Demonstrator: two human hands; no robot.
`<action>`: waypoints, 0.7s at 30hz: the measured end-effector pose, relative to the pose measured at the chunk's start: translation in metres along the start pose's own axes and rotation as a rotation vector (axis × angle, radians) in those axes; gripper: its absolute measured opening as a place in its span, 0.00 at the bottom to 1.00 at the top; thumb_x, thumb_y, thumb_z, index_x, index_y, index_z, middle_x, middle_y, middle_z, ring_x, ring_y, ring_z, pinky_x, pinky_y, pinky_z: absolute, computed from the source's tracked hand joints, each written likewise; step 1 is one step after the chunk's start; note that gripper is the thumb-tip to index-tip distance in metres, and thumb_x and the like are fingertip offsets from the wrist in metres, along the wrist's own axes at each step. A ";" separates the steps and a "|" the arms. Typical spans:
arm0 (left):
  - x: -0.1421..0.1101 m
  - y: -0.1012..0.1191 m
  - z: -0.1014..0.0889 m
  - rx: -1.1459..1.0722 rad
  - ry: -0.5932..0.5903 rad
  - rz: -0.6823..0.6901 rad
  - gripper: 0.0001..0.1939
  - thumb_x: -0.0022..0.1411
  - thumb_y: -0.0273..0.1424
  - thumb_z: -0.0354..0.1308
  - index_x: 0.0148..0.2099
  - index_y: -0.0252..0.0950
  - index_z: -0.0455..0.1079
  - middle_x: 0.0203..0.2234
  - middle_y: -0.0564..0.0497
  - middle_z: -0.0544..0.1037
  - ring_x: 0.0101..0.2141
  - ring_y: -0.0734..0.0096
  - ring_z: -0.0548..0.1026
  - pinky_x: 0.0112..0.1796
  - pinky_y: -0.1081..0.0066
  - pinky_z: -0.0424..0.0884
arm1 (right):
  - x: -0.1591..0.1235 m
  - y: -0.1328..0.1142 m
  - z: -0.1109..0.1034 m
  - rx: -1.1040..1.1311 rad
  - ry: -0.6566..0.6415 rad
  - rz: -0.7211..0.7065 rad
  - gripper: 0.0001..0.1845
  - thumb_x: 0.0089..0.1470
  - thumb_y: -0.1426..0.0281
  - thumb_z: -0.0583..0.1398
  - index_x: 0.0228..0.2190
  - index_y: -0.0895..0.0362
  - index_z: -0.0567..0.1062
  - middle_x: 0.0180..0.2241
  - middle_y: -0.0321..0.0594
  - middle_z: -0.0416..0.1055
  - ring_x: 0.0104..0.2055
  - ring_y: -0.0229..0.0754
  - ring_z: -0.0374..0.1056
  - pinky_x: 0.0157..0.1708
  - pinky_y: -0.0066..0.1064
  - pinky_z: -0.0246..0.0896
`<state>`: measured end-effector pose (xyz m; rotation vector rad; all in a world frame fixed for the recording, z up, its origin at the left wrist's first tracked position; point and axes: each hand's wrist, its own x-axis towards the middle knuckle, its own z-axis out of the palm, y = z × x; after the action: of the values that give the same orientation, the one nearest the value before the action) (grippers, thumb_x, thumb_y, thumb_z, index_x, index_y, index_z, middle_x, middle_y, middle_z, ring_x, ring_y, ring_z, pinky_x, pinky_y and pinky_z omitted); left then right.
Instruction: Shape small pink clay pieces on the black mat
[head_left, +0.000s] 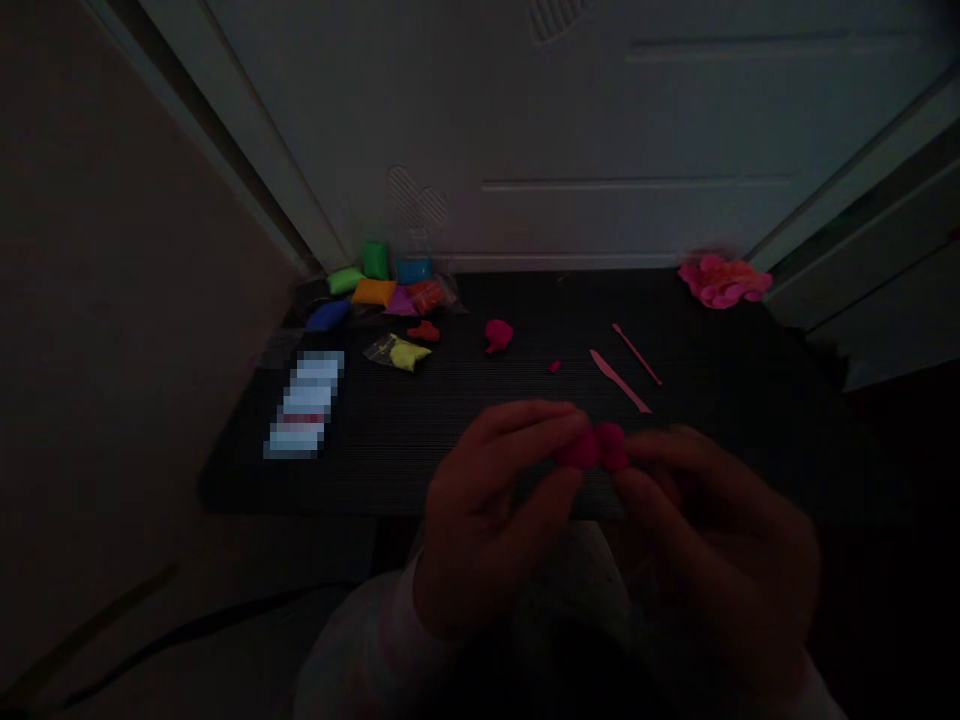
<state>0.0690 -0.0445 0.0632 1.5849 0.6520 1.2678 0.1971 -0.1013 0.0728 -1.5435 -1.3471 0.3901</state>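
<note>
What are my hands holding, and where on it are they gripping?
A pink, two-lobed clay-like piece: left fingers on one lobe, right fingers on the other.

Pink lumps [579, 449] partly hidden by both hands [495, 510] [724, 550], bright panel [306, 405] blurred into blocks, perhaps a phone

pink clay [577, 447] between both hands' fingers [564, 432]

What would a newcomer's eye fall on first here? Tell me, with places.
Probably the bright, pixelated rectangle, perhaps a phone screen, at the dark tabletop's left. Next, the magenta modelling-clay lumps pinched between the left hand and right hand at the near edge. Then the colourful clay packets at the back left and the pink-and-orange petalled object in the far right corner.
</note>
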 end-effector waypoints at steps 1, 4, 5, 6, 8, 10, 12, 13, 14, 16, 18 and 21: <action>0.000 0.001 -0.001 0.035 -0.005 0.004 0.17 0.52 0.22 0.55 0.44 0.44 0.70 0.41 0.52 0.73 0.40 0.71 0.72 0.42 0.71 0.70 | 0.000 0.000 0.000 0.013 -0.003 0.009 0.06 0.49 0.69 0.59 0.32 0.48 0.71 0.21 0.29 0.60 0.21 0.30 0.56 0.19 0.23 0.51; 0.002 0.003 -0.002 0.097 0.003 -0.019 0.16 0.51 0.23 0.56 0.42 0.44 0.71 0.40 0.53 0.74 0.40 0.71 0.72 0.42 0.72 0.70 | 0.000 0.002 0.001 0.011 -0.004 0.026 0.06 0.49 0.68 0.58 0.33 0.47 0.71 0.21 0.29 0.60 0.22 0.30 0.56 0.19 0.22 0.51; 0.002 0.004 -0.001 0.097 0.012 -0.044 0.16 0.51 0.23 0.57 0.42 0.44 0.71 0.39 0.54 0.74 0.40 0.72 0.72 0.42 0.73 0.69 | 0.000 0.003 0.002 0.005 -0.004 0.025 0.07 0.49 0.67 0.58 0.33 0.47 0.71 0.20 0.29 0.59 0.22 0.30 0.56 0.19 0.22 0.51; 0.003 0.003 -0.001 0.083 0.026 -0.080 0.15 0.51 0.24 0.58 0.41 0.44 0.71 0.39 0.54 0.75 0.40 0.72 0.72 0.41 0.73 0.69 | 0.000 0.004 0.003 0.003 -0.009 0.026 0.08 0.50 0.67 0.58 0.35 0.46 0.71 0.20 0.28 0.59 0.23 0.30 0.56 0.20 0.22 0.52; 0.004 0.001 0.000 0.008 0.062 -0.184 0.13 0.50 0.25 0.58 0.40 0.43 0.72 0.37 0.54 0.75 0.39 0.73 0.73 0.39 0.75 0.70 | -0.002 0.007 0.004 0.013 -0.006 0.036 0.10 0.50 0.67 0.58 0.37 0.45 0.70 0.20 0.28 0.58 0.23 0.30 0.56 0.21 0.21 0.53; 0.005 -0.002 0.001 -0.116 0.090 -0.295 0.11 0.51 0.27 0.58 0.39 0.43 0.72 0.35 0.55 0.76 0.36 0.74 0.74 0.36 0.76 0.71 | -0.003 0.010 0.006 0.026 0.022 0.051 0.12 0.49 0.68 0.58 0.38 0.46 0.69 0.20 0.27 0.58 0.22 0.29 0.56 0.21 0.21 0.54; 0.006 -0.005 0.002 -0.240 0.103 -0.366 0.10 0.52 0.28 0.58 0.38 0.43 0.72 0.33 0.56 0.77 0.33 0.76 0.75 0.35 0.76 0.72 | -0.004 0.013 0.008 0.020 0.056 0.056 0.12 0.48 0.69 0.59 0.37 0.47 0.69 0.20 0.27 0.57 0.22 0.29 0.55 0.22 0.20 0.54; 0.006 -0.006 0.003 -0.284 0.098 -0.386 0.09 0.52 0.28 0.58 0.37 0.43 0.72 0.32 0.56 0.77 0.33 0.76 0.75 0.35 0.76 0.72 | -0.005 0.013 0.009 0.016 0.067 0.047 0.11 0.48 0.70 0.59 0.36 0.48 0.69 0.20 0.27 0.57 0.22 0.29 0.55 0.22 0.20 0.54; 0.007 -0.006 0.003 -0.312 0.091 -0.397 0.08 0.52 0.27 0.58 0.36 0.42 0.72 0.31 0.56 0.78 0.33 0.76 0.75 0.35 0.76 0.72 | -0.005 0.013 0.010 0.010 0.070 0.035 0.10 0.48 0.70 0.59 0.36 0.48 0.69 0.20 0.26 0.57 0.22 0.28 0.55 0.22 0.20 0.53; 0.007 -0.007 0.003 -0.326 0.078 -0.410 0.07 0.52 0.27 0.58 0.35 0.41 0.72 0.31 0.56 0.77 0.33 0.76 0.75 0.35 0.77 0.72 | -0.004 0.012 0.012 0.001 0.068 0.001 0.10 0.48 0.71 0.59 0.35 0.49 0.69 0.20 0.26 0.58 0.22 0.28 0.55 0.21 0.20 0.53; 0.007 -0.007 0.002 -0.303 0.075 -0.408 0.07 0.52 0.26 0.58 0.35 0.41 0.73 0.32 0.56 0.77 0.34 0.77 0.75 0.35 0.79 0.72 | -0.004 0.011 0.013 -0.016 0.066 -0.036 0.09 0.48 0.72 0.59 0.34 0.49 0.70 0.20 0.26 0.59 0.22 0.28 0.55 0.21 0.21 0.52; 0.005 -0.007 -0.001 -0.272 0.060 -0.372 0.10 0.51 0.26 0.58 0.37 0.43 0.73 0.36 0.56 0.75 0.36 0.78 0.74 0.37 0.81 0.71 | -0.003 0.010 0.014 -0.040 0.069 -0.071 0.09 0.48 0.73 0.59 0.34 0.50 0.70 0.20 0.27 0.59 0.22 0.29 0.55 0.21 0.22 0.51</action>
<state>0.0712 -0.0370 0.0593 1.1444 0.7386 1.0758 0.1907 -0.0966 0.0577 -1.5235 -1.3592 0.2652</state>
